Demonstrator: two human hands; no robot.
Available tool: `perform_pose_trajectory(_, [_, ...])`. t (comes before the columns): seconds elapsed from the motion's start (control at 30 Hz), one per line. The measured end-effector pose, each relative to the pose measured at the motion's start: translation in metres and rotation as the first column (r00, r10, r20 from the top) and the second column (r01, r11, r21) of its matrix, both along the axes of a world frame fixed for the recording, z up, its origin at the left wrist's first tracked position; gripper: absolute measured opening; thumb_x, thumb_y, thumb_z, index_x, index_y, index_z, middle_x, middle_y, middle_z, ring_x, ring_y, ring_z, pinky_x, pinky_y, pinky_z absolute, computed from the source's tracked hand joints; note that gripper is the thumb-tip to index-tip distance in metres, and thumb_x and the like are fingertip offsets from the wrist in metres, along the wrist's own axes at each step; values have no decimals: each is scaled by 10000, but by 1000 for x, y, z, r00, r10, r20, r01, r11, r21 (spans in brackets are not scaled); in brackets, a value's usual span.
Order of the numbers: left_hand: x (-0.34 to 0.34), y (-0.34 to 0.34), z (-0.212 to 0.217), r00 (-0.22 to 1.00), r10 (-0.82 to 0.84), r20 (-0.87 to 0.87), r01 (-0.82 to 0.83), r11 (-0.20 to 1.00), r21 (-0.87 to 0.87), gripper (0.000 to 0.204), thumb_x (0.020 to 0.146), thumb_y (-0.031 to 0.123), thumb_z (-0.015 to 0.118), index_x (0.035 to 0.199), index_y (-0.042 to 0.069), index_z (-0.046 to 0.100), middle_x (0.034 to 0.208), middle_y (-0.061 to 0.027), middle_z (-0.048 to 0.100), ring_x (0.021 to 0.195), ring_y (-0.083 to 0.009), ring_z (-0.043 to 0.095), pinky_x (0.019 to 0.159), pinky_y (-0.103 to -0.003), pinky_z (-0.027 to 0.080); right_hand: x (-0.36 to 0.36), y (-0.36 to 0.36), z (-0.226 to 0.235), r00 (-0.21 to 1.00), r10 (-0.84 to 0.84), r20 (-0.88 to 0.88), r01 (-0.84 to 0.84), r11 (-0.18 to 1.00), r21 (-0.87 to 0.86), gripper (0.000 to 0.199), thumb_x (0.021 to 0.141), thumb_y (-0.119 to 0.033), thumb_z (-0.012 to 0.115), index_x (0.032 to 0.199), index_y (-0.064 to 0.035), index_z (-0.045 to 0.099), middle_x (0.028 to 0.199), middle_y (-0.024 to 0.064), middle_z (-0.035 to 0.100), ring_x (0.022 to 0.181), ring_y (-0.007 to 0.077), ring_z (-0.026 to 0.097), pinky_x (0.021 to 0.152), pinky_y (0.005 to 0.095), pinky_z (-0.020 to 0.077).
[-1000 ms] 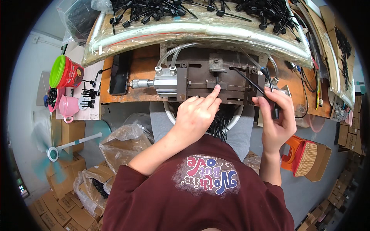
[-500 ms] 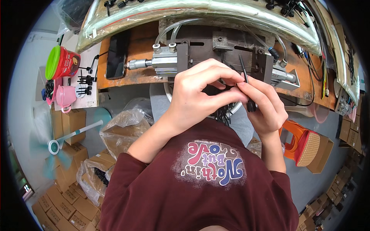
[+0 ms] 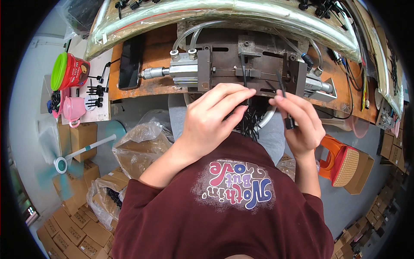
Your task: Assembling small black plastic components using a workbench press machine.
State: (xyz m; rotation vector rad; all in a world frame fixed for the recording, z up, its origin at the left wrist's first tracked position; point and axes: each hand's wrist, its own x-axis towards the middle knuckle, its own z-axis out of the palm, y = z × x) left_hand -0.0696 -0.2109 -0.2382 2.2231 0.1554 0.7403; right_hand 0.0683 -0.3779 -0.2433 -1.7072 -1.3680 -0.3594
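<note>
- My left hand (image 3: 215, 116) hangs in front of the metal press fixture (image 3: 246, 64), fingers stretched forward and close together, their tips at a thin black strip (image 3: 246, 93) hanging down from the fixture's middle.
- Whether those fingertips actually pinch that strip I cannot tell; they cover the spot.
- My right hand (image 3: 302, 123) sits just beside the left, apart from it by a narrow gap, thumb and forefinger pressed together on a black cable tie (image 3: 284, 101).
- That tie stands nearly upright: its thin tail reaches up in front of the fixture, its blocky head pokes out below my fingers.
- Below and between both hands lies a round basin (image 3: 269, 116) full of more black ties, mostly hidden by my hands.
- The fixture rests on an orange-brown bench (image 3: 142, 93), with a silver air cylinder (image 3: 179, 70) on its left side and clear hoses looping above.
- To the left on the bench lies a dark phone (image 3: 129, 62), flat and well apart from my hands.
- Further left, a red tub with a green lid (image 3: 69, 71) and a pink cup (image 3: 73, 110).
- On the floor to my right stands an orange stool (image 3: 340, 159).
</note>
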Motion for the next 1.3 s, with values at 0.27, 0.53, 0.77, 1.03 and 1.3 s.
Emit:
perform_pose_trajectory(0.27, [10,-3,-38,997,24,-78,11,905,426,205,763,56,745,961,18,706,1307,-132,641,933,-224,695,833,-345,556,0,0,0,989,-149,-12,149,986,80,310,737,134,755,1027,36,707,937,165,725,834,253,722,693,321,612])
perform_pose_trajectory(0.53, [22,-3,-22,968,59,-244,95,813,574,212,751,117,759,936,24,713,1253,-139,673,652,-177,656,652,-315,526,-3,-1,4,984,-172,52,169,984,59,345,706,177,699,1028,55,709,944,183,725,819,259,726,685,323,604])
perform_pose_trajectory(0.77, [18,1,-13,985,-84,-152,109,980,165,372,732,169,831,1055,36,705,1221,-122,688,719,-179,703,632,-267,568,3,0,-3,943,-120,311,141,989,-44,428,651,29,676,1076,70,716,965,200,710,746,255,713,623,328,581])
perform_pose_trajectory(1.03, [8,-13,3,998,-62,12,63,971,-232,333,732,-18,818,1040,23,697,999,-81,665,833,-159,694,691,-268,589,0,27,-5,950,-62,305,59,998,18,391,723,25,680,1108,90,688,987,199,714,751,254,717,637,320,584])
perform_pose_trajectory(1.3, [15,-8,-39,998,30,-50,-13,951,308,258,704,113,796,938,48,709,1186,-107,688,858,-242,695,786,-341,553,4,16,7,984,-174,-29,176,981,84,395,824,102,655,1216,107,608,1111,218,704,1016,302,706,918,374,537])
